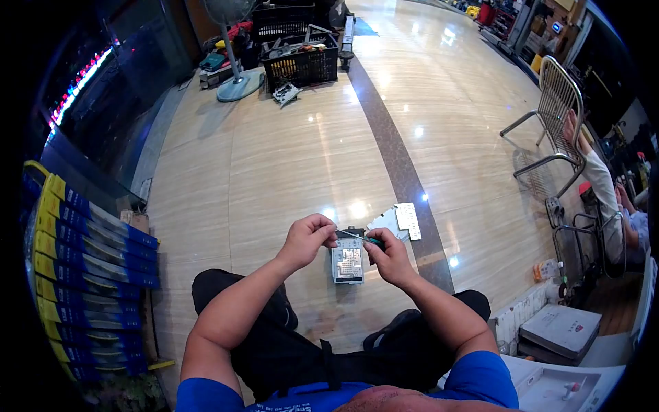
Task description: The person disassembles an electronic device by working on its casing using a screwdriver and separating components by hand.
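Note:
My right hand (390,259) is closed around the green handle of a screwdriver (374,242), its thin shaft pointing left. At the shaft's far end the fingers of my left hand (309,240) are pinched together; whatever they hold is too small to make out. Below and between both hands, a grey metal box-like device (348,264) with a perforated, patterned face rests on the floor. Beyond my right hand lies a flat pale metal cover (406,221) with a stepped edge, partly hidden by the fingers.
Ahead stand a black crate (301,67) of tools and parts and a fan base (239,87). Blue-and-yellow boxes (96,275) are stacked at left. A metal chair (559,123) is on the right, with another person's leg (604,189) across it. White boxes (559,329) sit at lower right.

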`<state>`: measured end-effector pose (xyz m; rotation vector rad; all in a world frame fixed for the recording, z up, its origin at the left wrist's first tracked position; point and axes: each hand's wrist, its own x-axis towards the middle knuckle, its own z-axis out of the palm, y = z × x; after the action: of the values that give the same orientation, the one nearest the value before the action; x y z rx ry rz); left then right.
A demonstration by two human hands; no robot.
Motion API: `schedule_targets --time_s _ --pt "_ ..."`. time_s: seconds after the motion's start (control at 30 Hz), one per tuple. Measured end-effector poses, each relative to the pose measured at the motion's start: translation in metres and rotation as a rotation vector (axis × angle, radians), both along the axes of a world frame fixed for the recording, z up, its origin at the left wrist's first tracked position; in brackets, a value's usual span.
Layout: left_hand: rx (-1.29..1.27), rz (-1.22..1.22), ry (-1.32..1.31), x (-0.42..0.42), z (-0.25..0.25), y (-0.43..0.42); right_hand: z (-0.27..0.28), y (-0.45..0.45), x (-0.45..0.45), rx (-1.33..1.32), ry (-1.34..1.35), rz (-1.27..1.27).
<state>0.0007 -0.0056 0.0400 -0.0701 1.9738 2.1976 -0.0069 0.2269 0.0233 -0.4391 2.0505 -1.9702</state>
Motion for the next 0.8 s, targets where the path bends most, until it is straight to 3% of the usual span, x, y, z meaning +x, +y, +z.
schedule_targets --time_s 0.4,0.5,0.57,0.8 --pt "-0.035 -0.001 0.024 0.001 -0.001 -0.001 -0.002 -0.001 -0.001 0.016 -0.033 0.012" --pt "-0.038 0.002 0.024 0.0 -0.002 -0.001 -0.005 -0.001 -0.002 0.056 0.15 -0.027" --pt "-0.07 -0.005 0.028 0.0 -0.003 -0.001 0.003 0.0 -0.001 0.018 0.018 -0.004" --pt "-0.126 -0.016 0.021 0.001 0.002 0.0 0.004 0.004 -0.003 0.116 -0.018 -0.001"
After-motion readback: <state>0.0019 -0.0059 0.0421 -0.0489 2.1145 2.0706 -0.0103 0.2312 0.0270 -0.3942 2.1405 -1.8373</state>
